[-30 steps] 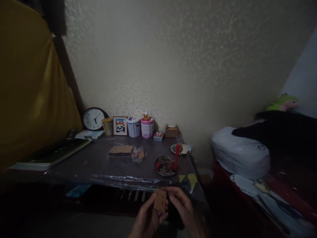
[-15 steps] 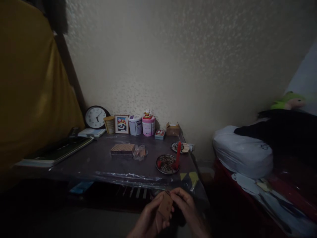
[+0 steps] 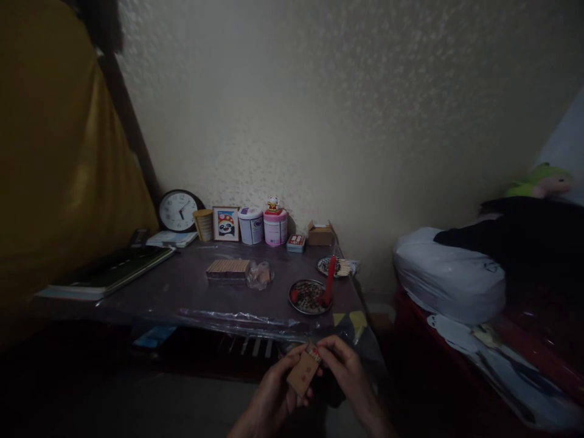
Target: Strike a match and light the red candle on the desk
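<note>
Below the table's front edge, my left hand is closed around a small brown cardboard matchbox with red marks on its face. The matchbox is tilted, and its upper end is partly slid out, showing pale sticks with red tips inside. My right hand has thumb and forefinger pinched at that upper end, on the matchbox; whether a single match is between the fingertips is hard to see. On the table beyond stands a red candle on a round metal plate filled with speckled grains.
Another plate has pale sticks across it. A row of small brown boxes lies beside a crumpled plastic bag. Tins, a framed panda picture and a clock stand along the wall. White bags lie at right.
The matchbox's upper end has opened, so the red-tipped matches inside now show. My right fingers have shifted slightly at that end. The camera view has moved a little.
</note>
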{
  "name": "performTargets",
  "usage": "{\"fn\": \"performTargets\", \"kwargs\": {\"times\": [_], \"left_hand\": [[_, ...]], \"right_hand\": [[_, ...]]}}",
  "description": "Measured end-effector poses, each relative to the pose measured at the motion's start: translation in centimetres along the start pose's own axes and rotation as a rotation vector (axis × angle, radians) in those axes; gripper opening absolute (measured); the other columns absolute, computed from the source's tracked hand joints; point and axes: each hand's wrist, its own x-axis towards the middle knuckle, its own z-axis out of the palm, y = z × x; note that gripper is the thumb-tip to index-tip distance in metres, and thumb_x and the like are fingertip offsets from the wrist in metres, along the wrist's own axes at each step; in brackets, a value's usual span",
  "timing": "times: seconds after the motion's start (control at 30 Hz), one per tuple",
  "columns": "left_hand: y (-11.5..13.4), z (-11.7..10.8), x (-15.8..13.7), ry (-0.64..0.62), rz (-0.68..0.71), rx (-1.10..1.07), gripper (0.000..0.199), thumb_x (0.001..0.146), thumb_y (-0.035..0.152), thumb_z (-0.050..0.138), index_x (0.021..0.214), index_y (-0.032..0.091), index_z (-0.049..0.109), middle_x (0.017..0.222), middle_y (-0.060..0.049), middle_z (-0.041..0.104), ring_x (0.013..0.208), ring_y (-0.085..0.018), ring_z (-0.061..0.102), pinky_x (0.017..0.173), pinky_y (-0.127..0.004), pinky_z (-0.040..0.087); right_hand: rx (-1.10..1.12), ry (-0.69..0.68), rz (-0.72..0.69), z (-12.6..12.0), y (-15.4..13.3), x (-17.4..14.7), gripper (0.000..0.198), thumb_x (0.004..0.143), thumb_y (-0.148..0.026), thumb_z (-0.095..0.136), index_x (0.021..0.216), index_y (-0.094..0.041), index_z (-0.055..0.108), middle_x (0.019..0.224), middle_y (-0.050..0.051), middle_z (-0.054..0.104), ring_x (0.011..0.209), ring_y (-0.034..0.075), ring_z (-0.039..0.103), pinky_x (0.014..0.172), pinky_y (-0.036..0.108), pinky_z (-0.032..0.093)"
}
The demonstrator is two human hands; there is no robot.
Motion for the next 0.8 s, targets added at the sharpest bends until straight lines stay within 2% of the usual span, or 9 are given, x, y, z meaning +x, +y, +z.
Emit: {"fn": "performTargets", "kwargs": {"times": [0.13, 0.2, 0.37, 0.47, 0.63, 0.7, 0.8], "left_hand": [[0.0, 0.1, -0.1, 0.173, 0.032, 0.07, 0.035, 0.078, 0.018, 0.047, 0.111, 0.012, 0.057, 0.077, -0.007, 0.069, 0.042, -0.009, 0.055, 0.041, -0.019, 0.041], [0.1, 0.0, 0.0, 0.206, 0.043, 0.098, 0.035, 0.076, 0.018, 0.047, 0.109, 0.011, 0.058, 0.077, -0.006, 0.068, 0.045, -0.009, 0.055, 0.042, -0.019, 0.041], [-0.3, -1.3, 0.9, 0.182, 0.081, 0.244, 0.041, 0.067, 0.024, 0.05, 0.105, 0.013, 0.063, 0.074, -0.004, 0.068, 0.051, -0.012, 0.056, 0.044, -0.021, 0.039], [-0.7, -2.5, 1.9, 0.165, 0.136, 0.317, 0.044, 0.06, 0.03, 0.052, 0.098, 0.012, 0.065, 0.069, -0.005, 0.068, 0.05, -0.014, 0.055, 0.042, -0.023, 0.037], [-1.4, -3.9, 3.0, 0.091, 0.148, 0.386, 0.042, 0.06, 0.035, 0.054, 0.092, 0.012, 0.067, 0.068, -0.007, 0.068, 0.045, -0.015, 0.052, 0.042, -0.025, 0.033], [-1.6, -4.1, 3.0, 0.083, 0.144, 0.412, 0.042, 0.061, 0.038, 0.055, 0.091, 0.012, 0.068, 0.068, -0.007, 0.068, 0.046, -0.016, 0.052, 0.044, -0.027, 0.035], [-1.7, -4.1, 2.6, 0.062, 0.157, 0.451, 0.041, 0.063, 0.043, 0.057, 0.09, 0.015, 0.07, 0.074, -0.01, 0.069, 0.061, -0.022, 0.059, 0.056, -0.033, 0.043]], "right_hand": [[-0.136, -0.031, -0.105, 0.0, 0.0, 0.0, 0.015, 0.078, -0.033, 0.06, 0.072, -0.02, 0.064, 0.072, 0.001, 0.063, 0.072, 0.017, 0.06, 0.068, 0.027, 0.045], [-0.26, -0.074, -0.196, -0.2, 0.1, -0.1, 0.014, 0.081, -0.027, 0.055, 0.073, -0.02, 0.064, 0.077, 0.001, 0.062, 0.078, 0.017, 0.06, 0.072, 0.026, 0.045], [-0.383, -0.174, -0.276, -0.7, 0.5, -0.2, 0.012, 0.083, -0.017, 0.053, 0.078, -0.02, 0.064, 0.083, 0.002, 0.061, 0.082, 0.015, 0.061, 0.075, 0.024, 0.045], [-0.397, -0.218, -0.265, -0.9, 0.5, -0.1, 0.012, 0.082, -0.015, 0.055, 0.077, -0.02, 0.065, 0.084, 0.002, 0.062, 0.082, 0.015, 0.061, 0.075, 0.024, 0.045], [-0.446, -0.305, -0.246, -1.4, 0.6, -0.3, 0.014, 0.08, -0.012, 0.056, 0.076, -0.021, 0.065, 0.084, 0.001, 0.061, 0.083, 0.013, 0.061, 0.075, 0.022, 0.044], [-0.481, -0.338, -0.239, -1.6, 0.5, -0.5, 0.013, 0.08, -0.012, 0.057, 0.076, -0.021, 0.065, 0.084, 0.0, 0.061, 0.082, 0.013, 0.06, 0.074, 0.021, 0.044], [-0.535, -0.374, -0.237, -1.8, 0.3, -0.7, 0.012, 0.082, -0.015, 0.056, 0.075, -0.021, 0.063, 0.085, -0.001, 0.06, 0.082, 0.012, 0.06, 0.073, 0.02, 0.043]]}}
